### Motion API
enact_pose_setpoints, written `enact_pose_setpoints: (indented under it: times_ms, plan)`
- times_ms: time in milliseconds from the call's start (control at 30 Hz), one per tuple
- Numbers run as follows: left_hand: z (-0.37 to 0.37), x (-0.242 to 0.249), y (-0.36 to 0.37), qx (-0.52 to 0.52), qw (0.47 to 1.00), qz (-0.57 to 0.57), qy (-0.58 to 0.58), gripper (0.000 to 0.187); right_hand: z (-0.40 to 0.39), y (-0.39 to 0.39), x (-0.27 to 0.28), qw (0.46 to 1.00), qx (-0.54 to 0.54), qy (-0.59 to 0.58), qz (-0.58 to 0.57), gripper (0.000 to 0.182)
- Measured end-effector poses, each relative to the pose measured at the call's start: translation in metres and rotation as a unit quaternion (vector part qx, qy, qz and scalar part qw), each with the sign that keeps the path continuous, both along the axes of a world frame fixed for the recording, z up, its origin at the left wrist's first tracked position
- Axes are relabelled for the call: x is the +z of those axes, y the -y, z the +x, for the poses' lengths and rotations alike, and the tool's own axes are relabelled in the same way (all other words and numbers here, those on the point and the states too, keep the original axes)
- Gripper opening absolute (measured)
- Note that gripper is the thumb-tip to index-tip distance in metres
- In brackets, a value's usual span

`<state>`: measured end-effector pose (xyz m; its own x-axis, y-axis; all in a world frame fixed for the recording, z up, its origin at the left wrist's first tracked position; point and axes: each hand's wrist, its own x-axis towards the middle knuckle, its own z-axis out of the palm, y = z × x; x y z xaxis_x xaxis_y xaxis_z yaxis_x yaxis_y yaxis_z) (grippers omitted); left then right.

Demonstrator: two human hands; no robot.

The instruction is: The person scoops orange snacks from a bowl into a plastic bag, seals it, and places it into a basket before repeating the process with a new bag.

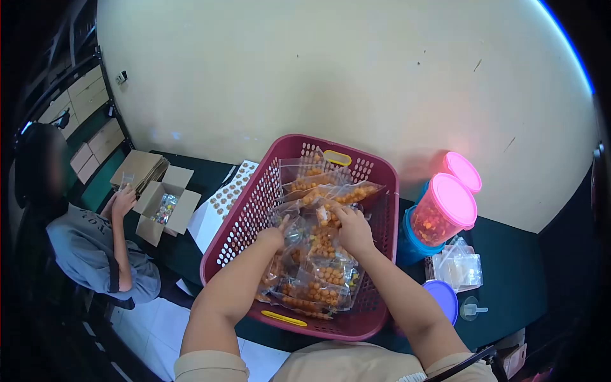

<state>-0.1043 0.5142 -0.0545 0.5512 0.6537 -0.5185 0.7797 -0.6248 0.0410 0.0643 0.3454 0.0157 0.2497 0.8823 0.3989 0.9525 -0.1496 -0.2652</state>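
A large maroon plastic basket [393,210] with yellow handle inserts stands in front of me. Clear bags of round orange snacks [324,293] are heaped inside it. My left hand [272,237] is over the left part of the heap, its index finger stretched out, touching or just above a clear bag. My right hand [353,229] reaches into the middle of the heap, its fingers curled at the top of a bag with a small label; how firmly they close on it is hard to see.
At left, a person [105,248] handles something small beside an open cardboard box [180,198]. Sticker sheets [223,202] lie by the basket. At right are pink-lidded tubs [439,219], a blue-purple lid [441,299], clear packaging [461,268] and a scoop [472,309].
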Motion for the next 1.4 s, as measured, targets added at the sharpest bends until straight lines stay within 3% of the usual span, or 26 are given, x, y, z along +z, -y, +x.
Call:
enact_pose_setpoints:
  times_ms: [200, 267, 300, 433, 500, 533, 700, 767, 800, 833, 867, 967, 1033, 1100, 1167, 1200, 1267, 1300, 1400]
  plan:
    - [0.007, -0.029, -0.016, 0.039, 0.999, -0.029, -0.006, 0.112, -0.001, 0.022, 0.053, 0.995, 0.018, -0.095, 0.013, 0.049]
    - [0.015, -0.045, -0.027, -0.06, 0.991, -0.034, -0.114, 0.116, 0.003, 0.031, 0.068, 0.993, 0.018, -0.113, 0.026, 0.05]
    - [0.014, -0.037, -0.026, -0.057, 0.992, -0.034, -0.11, 0.116, 0.007, 0.036, 0.076, 0.993, 0.022, -0.109, 0.026, 0.05]
    - [-0.004, -0.015, -0.01, -0.087, 0.993, -0.024, -0.074, 0.084, 0.004, 0.058, 0.126, 0.984, 0.002, -0.176, 0.024, 0.054]
    - [0.002, -0.001, 0.002, -0.108, 0.992, -0.019, -0.061, 0.069, 0.011, 0.063, 0.14, 0.936, 0.058, -0.341, 0.071, 0.056]
    - [0.003, 0.007, 0.007, -0.118, 0.991, -0.016, -0.055, 0.063, 0.014, 0.064, 0.148, 0.941, 0.102, -0.307, 0.098, 0.055]
    - [-0.004, 0.043, 0.027, -0.163, 0.986, -0.005, -0.034, 0.044, 0.025, 0.058, 0.178, 0.918, 0.058, -0.375, 0.116, 0.056]
    - [-0.002, 0.05, 0.032, -0.251, 0.967, 0.038, -0.036, 0.05, 0.029, 0.049, 0.185, 0.828, 0.092, -0.51, 0.212, 0.06]
    - [0.001, 0.047, 0.031, -0.253, 0.966, 0.036, -0.037, 0.05, 0.04, 0.039, 0.18, 0.809, 0.128, -0.527, 0.225, 0.062]
    - [0.006, 0.043, 0.03, -0.251, 0.965, 0.013, -0.076, 0.068, 0.048, 0.028, 0.171, 0.809, 0.125, -0.528, 0.227, 0.062]
    - [0.011, 0.041, 0.029, -0.25, 0.962, -0.008, -0.114, 0.096, 0.055, 0.014, 0.159, 0.772, 0.118, -0.576, 0.242, 0.063]
    - [0.011, 0.038, 0.025, -0.246, 0.963, -0.006, -0.114, 0.086, 0.082, -0.033, 0.093, 0.689, 0.13, -0.665, 0.255, 0.064]
    - [0.01, 0.037, 0.021, -0.235, 0.965, -0.002, -0.113, 0.076, 0.086, -0.045, 0.054, 0.664, 0.073, -0.726, 0.16, 0.066]
    - [0.009, 0.036, 0.018, -0.222, 0.969, 0.002, -0.111, 0.066, 0.102, -0.066, -0.021, 0.664, 0.014, -0.729, 0.167, 0.061]
    - [0.008, 0.034, 0.016, -0.204, 0.973, -0.002, -0.11, 0.057, 0.123, -0.081, -0.093, 0.767, -0.105, -0.625, 0.104, 0.065]
    - [0.007, 0.034, 0.015, -0.195, 0.975, -0.006, -0.108, 0.053, 0.12, -0.082, -0.087, 0.767, -0.103, -0.625, 0.104, 0.065]
    - [0.005, 0.033, 0.012, -0.182, 0.977, -0.016, -0.108, 0.045, 0.105, -0.076, -0.065, 0.887, -0.269, -0.375, -0.017, 0.073]
    - [0.005, 0.033, 0.011, -0.178, 0.978, -0.02, -0.109, 0.042, 0.099, -0.07, -0.054, 0.885, -0.272, -0.377, -0.015, 0.073]
    - [0.002, 0.033, 0.009, -0.167, 0.979, -0.038, -0.115, 0.035, 0.089, -0.055, -0.031, 0.937, -0.263, -0.23, -0.007, 0.077]
